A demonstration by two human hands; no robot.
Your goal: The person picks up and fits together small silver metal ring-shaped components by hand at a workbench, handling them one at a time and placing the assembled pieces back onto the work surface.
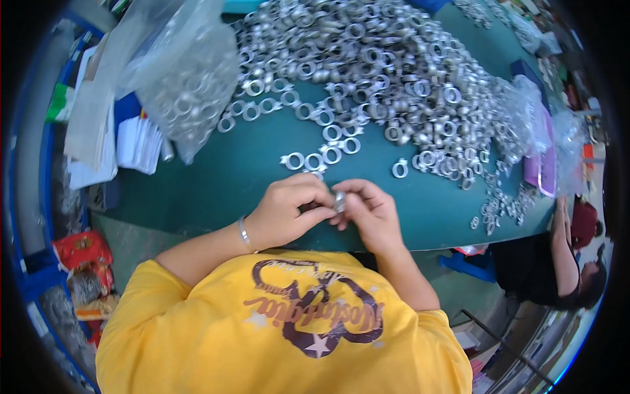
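Note:
Close to my body, just above the table's near edge, I hold a small silvery metal ring (339,201) between my two hands. My left hand (287,209), with a bracelet at its wrist, pinches the ring from the left side. My right hand (373,215) grips it from the right with thumb and fingers. Part of the ring is hidden by the fingertips. Beyond my hands lie several loose metal rings with small lugs (314,161), strung out toward a large heap of similar rings (394,59).
On the left, a clear plastic bag (190,92) of rings stands on the green table (197,190), beside papers (139,143). Smaller rings (502,209) and a purple bin (546,157) are at the right. Another person (535,269) sits beyond the table's right end.

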